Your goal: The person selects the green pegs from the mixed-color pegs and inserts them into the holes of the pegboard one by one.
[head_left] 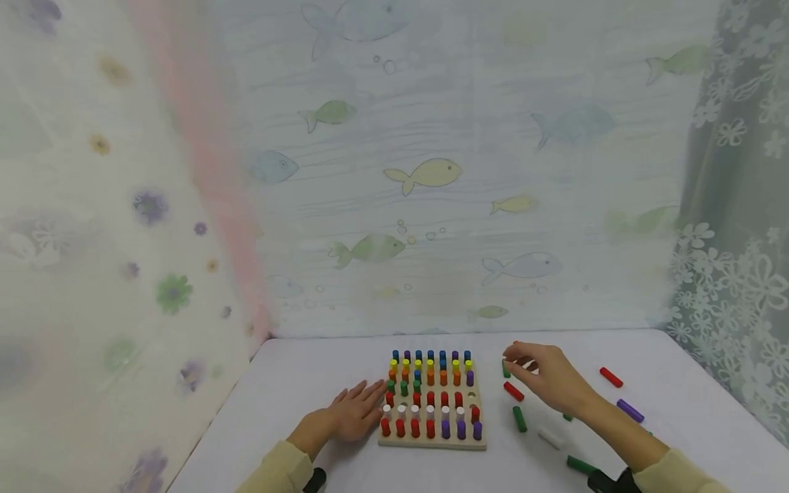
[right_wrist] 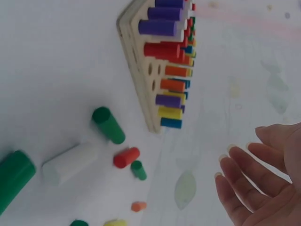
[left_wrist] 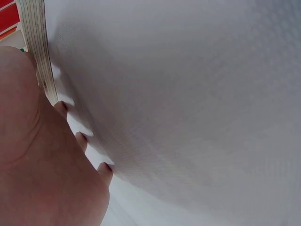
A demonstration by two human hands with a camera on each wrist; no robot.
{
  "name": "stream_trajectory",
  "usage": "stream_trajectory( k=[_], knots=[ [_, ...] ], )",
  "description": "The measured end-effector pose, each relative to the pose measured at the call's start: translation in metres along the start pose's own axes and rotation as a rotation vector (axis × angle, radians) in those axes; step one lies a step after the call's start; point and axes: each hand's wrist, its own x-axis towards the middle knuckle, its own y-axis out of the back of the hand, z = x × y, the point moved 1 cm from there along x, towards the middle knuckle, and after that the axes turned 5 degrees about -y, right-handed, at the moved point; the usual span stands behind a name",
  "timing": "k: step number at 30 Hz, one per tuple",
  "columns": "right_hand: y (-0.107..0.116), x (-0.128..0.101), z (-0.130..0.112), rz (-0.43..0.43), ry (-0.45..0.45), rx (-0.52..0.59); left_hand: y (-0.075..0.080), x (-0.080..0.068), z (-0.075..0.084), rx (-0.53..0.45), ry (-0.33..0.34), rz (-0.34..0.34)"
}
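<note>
A wooden pegboard [head_left: 431, 444] stands in front of me, filled with rows of coloured pegs; some holes [right_wrist: 150, 69] show near its right side in the right wrist view. My left hand [head_left: 354, 412] lies flat on the table along the board's left edge, its fingertips right at the wood. To the right of the board, my right hand [head_left: 542, 370] hovers over the loose pegs with relaxed fingers, holding nothing. Its fingertips overlap a green peg [head_left: 506, 370] in the head view. A red peg [head_left: 514, 392] and another green peg [head_left: 520, 419] lie just nearer.
More loose pegs lie on the right: a red peg [head_left: 611, 377], a purple peg [head_left: 630, 411], a white peg [head_left: 550, 439] and a green peg [head_left: 581, 465]. The white tablecloth [head_left: 327, 370] reaches a patterned fish curtain [head_left: 431, 274] behind.
</note>
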Motion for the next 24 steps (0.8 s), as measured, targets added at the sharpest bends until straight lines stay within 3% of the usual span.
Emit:
stream_trajectory(
  k=[7,14,24],
  knots=[
    [0.009,-0.010,0.015,0.006,-0.049,-0.029,-0.010,0.006,-0.011,-0.016,-0.011,0.017],
    [0.018,-0.017,0.027,0.029,-0.055,-0.039,0.000,0.001,-0.002,0.014,-0.011,0.014],
    [0.028,-0.027,0.045,-0.067,-0.188,-0.073,-0.009,0.007,-0.014,-0.015,-0.037,0.028]
  ],
)
